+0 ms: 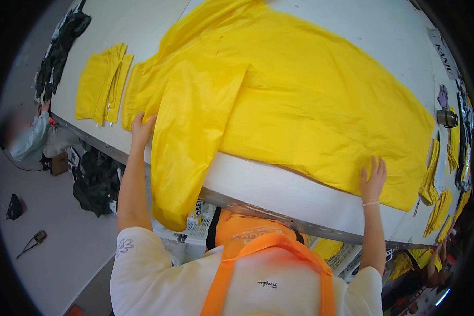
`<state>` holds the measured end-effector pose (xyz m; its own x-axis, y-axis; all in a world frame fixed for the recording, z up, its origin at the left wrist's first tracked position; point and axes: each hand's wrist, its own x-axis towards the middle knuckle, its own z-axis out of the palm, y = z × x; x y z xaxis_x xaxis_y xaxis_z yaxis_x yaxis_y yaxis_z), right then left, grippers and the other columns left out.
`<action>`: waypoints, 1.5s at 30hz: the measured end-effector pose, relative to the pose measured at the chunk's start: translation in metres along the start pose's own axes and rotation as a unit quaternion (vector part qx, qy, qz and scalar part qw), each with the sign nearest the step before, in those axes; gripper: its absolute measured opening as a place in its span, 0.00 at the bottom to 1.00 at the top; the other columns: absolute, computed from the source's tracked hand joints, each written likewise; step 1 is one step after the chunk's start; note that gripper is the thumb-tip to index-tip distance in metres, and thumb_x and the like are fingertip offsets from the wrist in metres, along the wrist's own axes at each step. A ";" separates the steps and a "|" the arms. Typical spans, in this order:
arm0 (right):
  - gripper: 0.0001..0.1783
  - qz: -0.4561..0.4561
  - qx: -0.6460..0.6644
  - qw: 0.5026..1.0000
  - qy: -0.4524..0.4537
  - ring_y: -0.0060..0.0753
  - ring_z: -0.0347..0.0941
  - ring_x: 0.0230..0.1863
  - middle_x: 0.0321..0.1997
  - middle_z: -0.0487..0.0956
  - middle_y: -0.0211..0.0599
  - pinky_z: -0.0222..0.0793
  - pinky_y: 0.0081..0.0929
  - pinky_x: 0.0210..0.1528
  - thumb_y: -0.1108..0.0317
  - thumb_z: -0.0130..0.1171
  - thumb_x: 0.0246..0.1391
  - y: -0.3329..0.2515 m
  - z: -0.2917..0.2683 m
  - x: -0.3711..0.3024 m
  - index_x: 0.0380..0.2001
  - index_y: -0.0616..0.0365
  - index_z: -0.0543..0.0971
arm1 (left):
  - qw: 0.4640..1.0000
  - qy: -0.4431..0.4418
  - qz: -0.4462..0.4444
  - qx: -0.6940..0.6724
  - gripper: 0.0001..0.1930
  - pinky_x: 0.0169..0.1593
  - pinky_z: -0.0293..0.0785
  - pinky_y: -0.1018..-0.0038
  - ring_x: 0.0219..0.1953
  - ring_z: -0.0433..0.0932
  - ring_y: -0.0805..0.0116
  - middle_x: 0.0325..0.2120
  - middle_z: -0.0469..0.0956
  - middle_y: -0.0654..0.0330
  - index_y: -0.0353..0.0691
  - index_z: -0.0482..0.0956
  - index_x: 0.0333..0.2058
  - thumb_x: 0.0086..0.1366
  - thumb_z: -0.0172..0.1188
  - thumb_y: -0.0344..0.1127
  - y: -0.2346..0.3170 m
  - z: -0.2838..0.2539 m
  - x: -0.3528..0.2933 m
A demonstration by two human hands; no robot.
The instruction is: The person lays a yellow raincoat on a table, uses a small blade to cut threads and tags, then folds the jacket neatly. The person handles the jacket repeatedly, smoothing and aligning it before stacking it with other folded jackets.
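A large yellow raincoat (321, 105) lies spread across the white table (258, 176). One of its sleeves (187, 142) hangs down over the table's near edge, close to my body. At the left, my left hand (141, 131) has its thumb and fingers closed on the coat's edge beside that sleeve. My right hand (374, 181) rests flat on the lower right part of the coat, fingers apart and holding nothing. The coat's far top runs out of view.
Folded yellow pieces (100, 87) lie left of the coat, dark green cloth (63, 47) at the far left edge. More yellow pieces (438, 213) and a dark cup-like container (447, 118) sit along the right. Another person's sleeve (31, 138) shows at the left.
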<state>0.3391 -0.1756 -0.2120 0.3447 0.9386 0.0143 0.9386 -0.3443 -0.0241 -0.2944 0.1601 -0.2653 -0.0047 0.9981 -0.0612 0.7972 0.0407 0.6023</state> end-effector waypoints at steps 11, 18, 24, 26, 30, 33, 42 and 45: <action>0.23 0.026 0.596 0.674 -0.435 0.43 0.74 0.46 0.47 0.75 0.51 0.68 0.32 0.47 0.60 0.54 0.55 -0.443 0.028 -0.018 0.49 0.66 0.68 | 0.993 -0.069 0.042 -0.081 0.16 0.32 0.69 0.75 0.29 0.74 0.69 0.26 0.77 0.56 0.30 0.75 0.35 0.55 0.61 0.38 -0.016 -0.043 0.016; 0.25 0.133 0.500 0.730 -0.447 0.22 0.66 0.34 0.33 0.73 0.31 0.66 0.24 0.40 0.49 0.45 0.60 -0.285 -0.023 -0.010 0.46 0.61 0.69 | 0.990 -0.006 0.057 0.130 0.16 0.32 0.69 0.64 0.29 0.75 0.52 0.25 0.76 0.50 0.36 0.73 0.31 0.55 0.61 0.45 -0.031 -0.021 0.012; 0.32 0.181 0.054 0.936 -0.296 0.51 0.72 0.45 0.42 0.75 0.59 0.67 0.36 0.48 0.49 0.60 0.47 -0.061 -0.094 0.086 0.41 0.72 0.73 | 0.985 0.015 0.082 0.153 0.14 0.32 0.68 0.63 0.29 0.74 0.49 0.24 0.75 0.50 0.36 0.72 0.30 0.55 0.61 0.42 -0.024 -0.013 0.024; 0.29 0.171 -0.054 0.970 -0.165 0.49 0.71 0.47 0.46 0.75 0.54 0.66 0.35 0.50 0.52 0.59 0.49 -0.052 -0.078 0.096 0.45 0.67 0.71 | 0.980 -0.004 0.084 0.179 0.13 0.35 0.70 0.62 0.32 0.74 0.47 0.26 0.76 0.49 0.36 0.73 0.32 0.55 0.59 0.41 -0.017 -0.013 0.028; 0.30 0.148 -0.026 0.978 0.142 0.48 0.66 0.53 0.51 0.71 0.53 0.62 0.35 0.54 0.53 0.56 0.52 -0.040 -0.078 0.067 0.51 0.65 0.68 | 0.957 0.022 0.235 0.167 0.18 0.50 0.65 0.64 0.47 0.70 0.49 0.43 0.74 0.51 0.39 0.72 0.44 0.53 0.57 0.35 0.022 -0.034 0.021; 0.28 0.273 0.097 0.929 0.229 0.49 0.68 0.49 0.45 0.73 0.55 0.63 0.37 0.51 0.52 0.53 0.55 -0.010 -0.051 0.002 0.49 0.65 0.69 | 0.928 -0.015 0.369 0.049 0.25 0.59 0.56 0.59 0.57 0.62 0.50 0.52 0.68 0.52 0.42 0.69 0.52 0.53 0.56 0.36 0.125 -0.002 -0.012; 0.15 0.159 0.016 0.982 0.095 0.53 0.67 0.20 0.15 0.70 0.52 0.63 0.37 0.21 0.58 0.53 0.57 0.051 -0.062 -0.009 0.26 0.60 0.71 | 0.882 -0.096 0.363 0.285 0.34 0.62 0.37 0.43 0.67 0.41 0.55 0.66 0.44 0.64 0.60 0.53 0.63 0.59 0.49 0.57 0.213 0.162 -0.004; 0.12 0.223 0.130 0.960 0.107 0.35 0.67 0.20 0.17 0.70 0.42 0.63 0.27 0.23 0.62 0.53 0.57 0.056 -0.038 -0.023 0.28 0.59 0.71 | 0.881 -0.091 0.371 0.280 0.34 0.62 0.36 0.43 0.67 0.42 0.54 0.66 0.44 0.65 0.60 0.54 0.62 0.58 0.49 0.59 0.214 0.170 -0.006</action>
<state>0.3847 -0.2173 -0.1758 0.7337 0.6632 0.1479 0.6695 -0.6684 -0.3242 -0.0212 0.1555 -0.2713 0.6992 0.7144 0.0263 0.7130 -0.6996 0.0475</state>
